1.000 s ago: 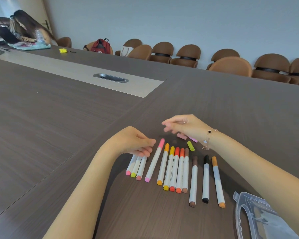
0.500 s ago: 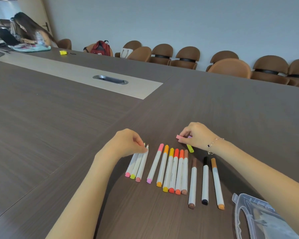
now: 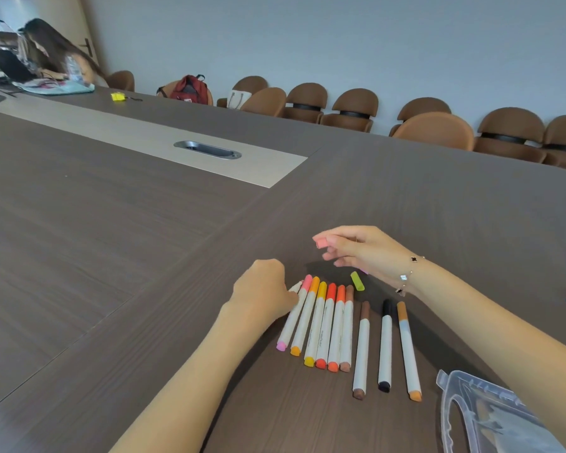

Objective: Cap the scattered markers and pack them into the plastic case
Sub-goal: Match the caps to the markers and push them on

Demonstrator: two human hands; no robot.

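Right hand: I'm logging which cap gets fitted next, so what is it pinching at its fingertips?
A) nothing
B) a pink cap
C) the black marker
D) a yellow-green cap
B: the right hand is raised above the table with a pink cap pinched at its fingertips, while the yellow-green cap lies loose on the table below it.
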